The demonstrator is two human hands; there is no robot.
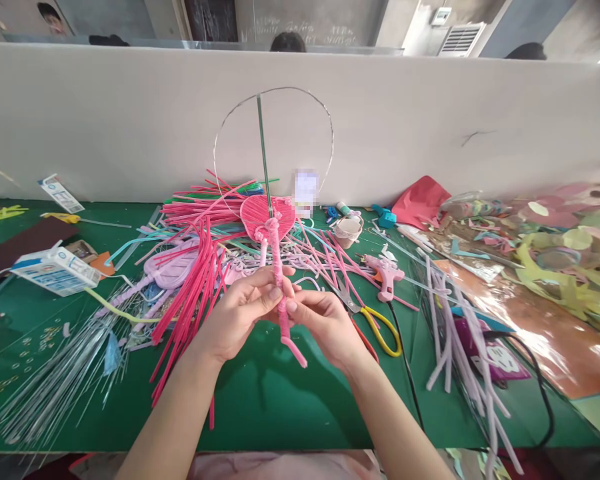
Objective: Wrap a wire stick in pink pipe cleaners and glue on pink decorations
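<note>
My left hand [243, 312] and my right hand [323, 323] both pinch the pink pipe-cleaner-wrapped handle [281, 293] of a small craft fan. Its pink heart-shaped head [261, 213] points away from me, and a green rod [264, 150] rises from it into a thin wire hoop [280, 90]. The loose pink end of the wrap [295, 352] sticks out below my fingers. Both hands are closed on the handle above the green mat.
A pile of pink pipe cleaners [195, 280] lies left of my hands, silver wires [55, 380] at lower left. Yellow-handled scissors [375, 320], a pink glue gun [386, 273], white pipe cleaners [460, 333] and a small cup [349, 230] lie right. A white partition [130, 120] stands behind.
</note>
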